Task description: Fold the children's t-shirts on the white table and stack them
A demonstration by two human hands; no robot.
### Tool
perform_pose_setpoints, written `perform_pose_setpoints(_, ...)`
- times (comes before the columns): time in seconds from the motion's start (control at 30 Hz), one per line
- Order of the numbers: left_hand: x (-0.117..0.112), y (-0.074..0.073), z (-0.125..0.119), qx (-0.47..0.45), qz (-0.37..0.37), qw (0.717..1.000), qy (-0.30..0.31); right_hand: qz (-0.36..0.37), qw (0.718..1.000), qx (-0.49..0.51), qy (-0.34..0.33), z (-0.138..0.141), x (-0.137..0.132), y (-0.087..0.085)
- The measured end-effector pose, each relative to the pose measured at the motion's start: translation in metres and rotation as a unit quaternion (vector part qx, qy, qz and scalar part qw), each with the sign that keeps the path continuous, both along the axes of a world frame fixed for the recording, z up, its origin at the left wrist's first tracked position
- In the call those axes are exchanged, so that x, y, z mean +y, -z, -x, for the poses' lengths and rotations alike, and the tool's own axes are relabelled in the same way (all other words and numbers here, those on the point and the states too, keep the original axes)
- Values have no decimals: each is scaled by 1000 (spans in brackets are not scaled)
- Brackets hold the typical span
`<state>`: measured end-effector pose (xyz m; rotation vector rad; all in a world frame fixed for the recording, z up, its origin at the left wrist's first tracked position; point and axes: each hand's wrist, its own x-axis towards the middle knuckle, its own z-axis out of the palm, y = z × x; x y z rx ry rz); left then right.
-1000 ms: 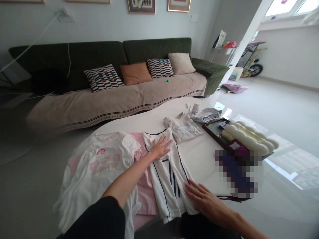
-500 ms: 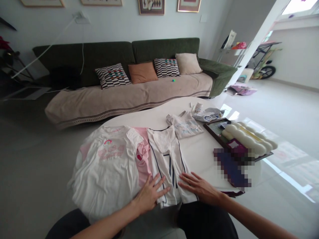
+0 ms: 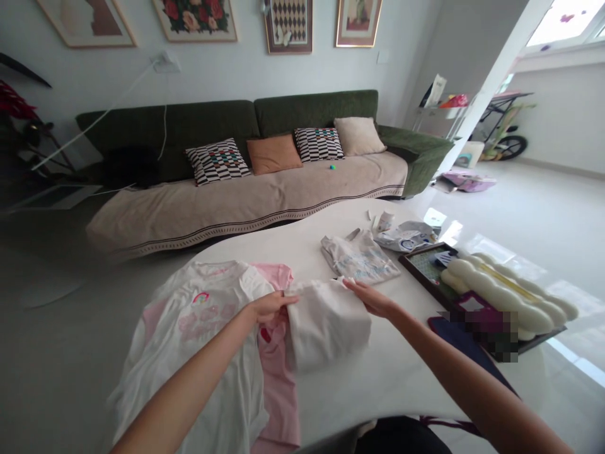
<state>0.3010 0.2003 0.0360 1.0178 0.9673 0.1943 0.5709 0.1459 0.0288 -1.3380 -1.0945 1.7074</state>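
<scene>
A white striped shirt [image 3: 326,321] lies folded in half on the white table [image 3: 378,372]. My left hand [image 3: 269,307] pinches its far left corner. My right hand [image 3: 373,297] holds its far right corner, fingers closed on the cloth. Left of it lie a pink garment [image 3: 278,378] and a white T-shirt with a rainbow print [image 3: 198,340]. A folded pale shirt [image 3: 359,258] rests just beyond my right hand.
A dark tray [image 3: 416,265] with a cream ribbed cushion [image 3: 510,293] sits at the right. Small packets [image 3: 404,236] lie at the table's far side. A green sofa [image 3: 265,157] with several cushions stands behind.
Both hands slid to the shirt's near hem, took hold of it, and carried it away from me, folding the shirt in half.
</scene>
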Motion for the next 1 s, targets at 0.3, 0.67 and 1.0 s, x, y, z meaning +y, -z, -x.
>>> perform_pose_setpoints(0.3,9,52,-2,65,-7,993,-100,30,999,-38,-1,-6,21,43)
perform_pose_setpoints(0.67,12,41,-16,372,-435,818,-64,-56,863,-493,94,6,19,42)
perform_pose_setpoints(1.0,27,10,-6,205,-281,938,3,-12,948,-311,65,1,15,13)
